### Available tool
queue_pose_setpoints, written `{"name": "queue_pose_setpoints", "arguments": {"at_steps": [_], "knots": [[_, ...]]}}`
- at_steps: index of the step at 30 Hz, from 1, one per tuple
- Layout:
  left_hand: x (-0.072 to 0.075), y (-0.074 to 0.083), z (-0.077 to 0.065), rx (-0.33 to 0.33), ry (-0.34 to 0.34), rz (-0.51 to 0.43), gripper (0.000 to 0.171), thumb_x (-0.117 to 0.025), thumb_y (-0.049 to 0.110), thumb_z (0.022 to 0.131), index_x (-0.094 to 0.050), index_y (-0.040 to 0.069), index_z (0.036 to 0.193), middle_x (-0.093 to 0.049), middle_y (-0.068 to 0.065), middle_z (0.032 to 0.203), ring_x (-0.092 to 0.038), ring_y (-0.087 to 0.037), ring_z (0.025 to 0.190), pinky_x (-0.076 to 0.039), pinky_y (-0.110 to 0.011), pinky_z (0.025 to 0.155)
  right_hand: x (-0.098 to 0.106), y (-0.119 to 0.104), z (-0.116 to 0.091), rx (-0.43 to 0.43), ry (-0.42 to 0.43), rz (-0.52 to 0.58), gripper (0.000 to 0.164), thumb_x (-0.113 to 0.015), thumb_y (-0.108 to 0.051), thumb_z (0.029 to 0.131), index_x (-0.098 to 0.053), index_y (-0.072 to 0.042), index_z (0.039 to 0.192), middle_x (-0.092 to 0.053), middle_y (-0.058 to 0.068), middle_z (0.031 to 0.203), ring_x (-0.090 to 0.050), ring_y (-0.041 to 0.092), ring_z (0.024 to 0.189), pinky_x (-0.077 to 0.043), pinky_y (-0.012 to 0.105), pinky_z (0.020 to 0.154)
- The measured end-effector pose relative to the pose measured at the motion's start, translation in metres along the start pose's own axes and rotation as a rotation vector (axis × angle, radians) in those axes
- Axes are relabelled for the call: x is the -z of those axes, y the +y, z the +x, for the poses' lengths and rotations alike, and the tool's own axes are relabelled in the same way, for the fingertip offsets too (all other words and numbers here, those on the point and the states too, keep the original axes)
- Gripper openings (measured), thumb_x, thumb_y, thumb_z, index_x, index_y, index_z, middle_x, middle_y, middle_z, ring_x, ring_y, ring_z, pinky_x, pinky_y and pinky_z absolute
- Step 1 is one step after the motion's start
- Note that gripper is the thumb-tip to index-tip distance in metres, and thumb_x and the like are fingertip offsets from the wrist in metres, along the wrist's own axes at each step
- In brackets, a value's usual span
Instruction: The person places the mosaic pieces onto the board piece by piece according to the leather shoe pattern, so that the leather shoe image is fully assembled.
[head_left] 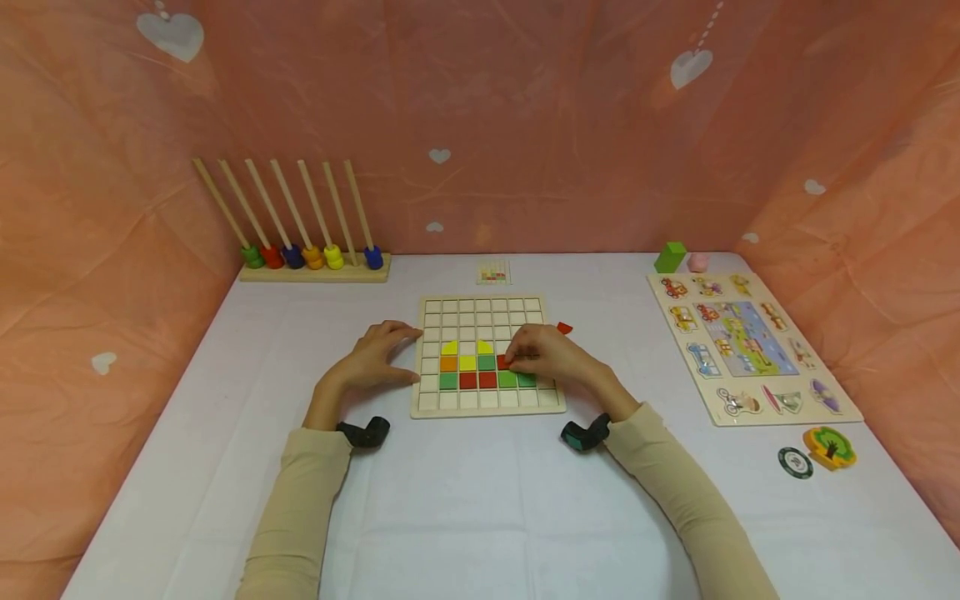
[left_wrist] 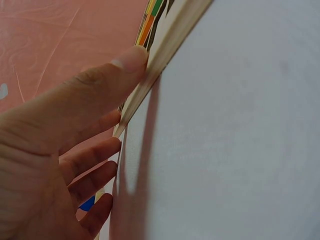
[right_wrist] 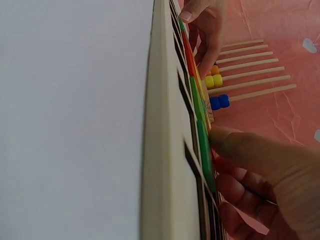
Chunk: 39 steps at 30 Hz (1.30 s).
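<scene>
The wooden grid board (head_left: 480, 402) lies mid-table, with green, red, orange and yellow tiles set in its lower rows. My left hand (head_left: 371, 358) rests at the board's left edge, thumb and fingers spread and fairly straight; its thumb (left_wrist: 131, 60) touches the wooden rim in the left wrist view. Over the board's right half, my right hand (head_left: 551, 354) pinches a red tile (head_left: 503, 362) between thumb and fingers, low over the squares. Close below lie green tiles (right_wrist: 204, 145), seen edge-on in the right wrist view. Another red piece (head_left: 565, 328) lies beyond the right hand, by the board's edge.
A small pattern card (head_left: 492, 273) lies behind the board. Back left stands a peg rack (head_left: 315, 276) with coloured beads. To the right are a picture puzzle board (head_left: 693, 358), a green block (head_left: 670, 257), a pink piece (head_left: 697, 262), a round chip (head_left: 795, 462) and a tree piece (head_left: 830, 448).
</scene>
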<state>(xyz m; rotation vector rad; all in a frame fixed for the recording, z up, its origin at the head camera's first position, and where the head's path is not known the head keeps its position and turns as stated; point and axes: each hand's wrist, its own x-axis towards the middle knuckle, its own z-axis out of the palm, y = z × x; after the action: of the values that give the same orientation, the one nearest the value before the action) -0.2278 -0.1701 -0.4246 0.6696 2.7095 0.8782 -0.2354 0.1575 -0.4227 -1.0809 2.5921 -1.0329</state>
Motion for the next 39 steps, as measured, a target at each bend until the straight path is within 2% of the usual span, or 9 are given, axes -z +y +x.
{"name": "queue_pose_setpoints", "arguments": {"at_steps": [5, 9, 13, 17, 20, 25, 34, 39], "knots": [[0.0, -0.001, 0.0, -0.004, 0.003, -0.004, 0.075, -0.078, 0.03, 0.074, -0.045, 0.009, 0.138, -0.037, -0.015, 0.138, -0.029, -0.033, 0.127, -0.023, -0.054, 0.105, 0.002, 0.001, -0.001, 0.042, 0.023, -0.014, 0.008, -0.068, -0.014, 0.085, -0.074, -0.011, 0.09, -0.062, -0.002, 0.093, -0.054, 0.013, 0.089, -0.044, 0.029, 0.076], [0.0, 0.0, 0.0, -0.003, 0.001, -0.006, 0.075, -0.078, 0.031, 0.074, -0.044, 0.009, 0.138, -0.037, -0.015, 0.138, -0.028, -0.033, 0.128, -0.022, -0.054, 0.105, 0.01, 0.007, -0.005, 0.045, 0.15, -0.007, 0.011, -0.067, -0.011, 0.085, -0.072, -0.008, 0.094, -0.062, 0.0, 0.091, -0.054, 0.013, 0.082, -0.043, 0.029, 0.072], [0.0, 0.001, 0.0, -0.002, 0.001, -0.007, 0.076, -0.078, 0.032, 0.074, -0.044, 0.01, 0.138, -0.037, -0.014, 0.138, -0.028, -0.033, 0.128, -0.022, -0.054, 0.105, 0.022, 0.019, -0.012, -0.032, 0.291, -0.033, 0.014, -0.067, -0.006, 0.084, -0.069, -0.004, 0.097, -0.06, 0.004, 0.088, -0.054, 0.015, 0.076, -0.045, 0.029, 0.067], [0.0, 0.001, 0.0, 0.0, -0.002, -0.008, 0.076, -0.078, 0.032, 0.074, -0.044, 0.01, 0.139, -0.037, -0.014, 0.138, -0.028, -0.033, 0.128, -0.022, -0.054, 0.105, 0.031, 0.032, -0.019, -0.162, 0.353, -0.073, 0.018, -0.068, -0.007, 0.083, -0.068, -0.004, 0.101, -0.059, 0.008, 0.087, -0.054, 0.019, 0.078, -0.045, 0.033, 0.069], [0.0, 0.001, 0.0, 0.0, -0.003, -0.007, 0.076, -0.078, 0.031, 0.075, -0.044, 0.01, 0.139, -0.036, -0.014, 0.139, -0.027, -0.033, 0.128, -0.022, -0.055, 0.105, 0.035, 0.04, -0.023, -0.223, 0.369, -0.114, 0.02, -0.07, -0.01, 0.083, -0.067, -0.005, 0.102, -0.059, 0.01, 0.086, -0.054, 0.021, 0.079, -0.044, 0.034, 0.071], [0.0, 0.001, 0.0, 0.002, -0.002, -0.015, 0.076, -0.078, 0.032, 0.074, -0.044, 0.01, 0.139, -0.036, -0.014, 0.139, -0.027, -0.033, 0.129, -0.021, -0.055, 0.105, 0.037, 0.049, -0.025, -0.264, 0.374, -0.152, 0.024, -0.073, -0.016, 0.081, -0.068, -0.004, 0.1, -0.059, 0.01, 0.083, -0.053, 0.021, 0.076, -0.041, 0.033, 0.069], [-0.001, -0.002, 0.001, 0.004, -0.006, -0.016, 0.076, -0.078, 0.033, 0.074, -0.044, 0.011, 0.139, -0.035, -0.014, 0.14, -0.027, -0.033, 0.128, -0.022, -0.055, 0.105, 0.035, 0.051, -0.028, -0.268, 0.385, -0.136, 0.022, -0.074, -0.021, 0.08, -0.068, -0.003, 0.091, -0.057, 0.009, 0.081, -0.048, 0.02, 0.071, -0.038, 0.031, 0.063], [-0.001, -0.003, 0.002, 0.003, -0.003, -0.017, 0.076, -0.078, 0.033, 0.074, -0.045, 0.011, 0.138, -0.036, -0.014, 0.139, -0.027, -0.033, 0.128, -0.022, -0.055, 0.105, 0.034, 0.053, -0.027, -0.301, 0.358, -0.119, 0.022, -0.073, -0.016, 0.081, -0.064, -0.002, 0.095, -0.06, 0.012, 0.085, -0.05, 0.021, 0.072, -0.04, 0.031, 0.065]]}}
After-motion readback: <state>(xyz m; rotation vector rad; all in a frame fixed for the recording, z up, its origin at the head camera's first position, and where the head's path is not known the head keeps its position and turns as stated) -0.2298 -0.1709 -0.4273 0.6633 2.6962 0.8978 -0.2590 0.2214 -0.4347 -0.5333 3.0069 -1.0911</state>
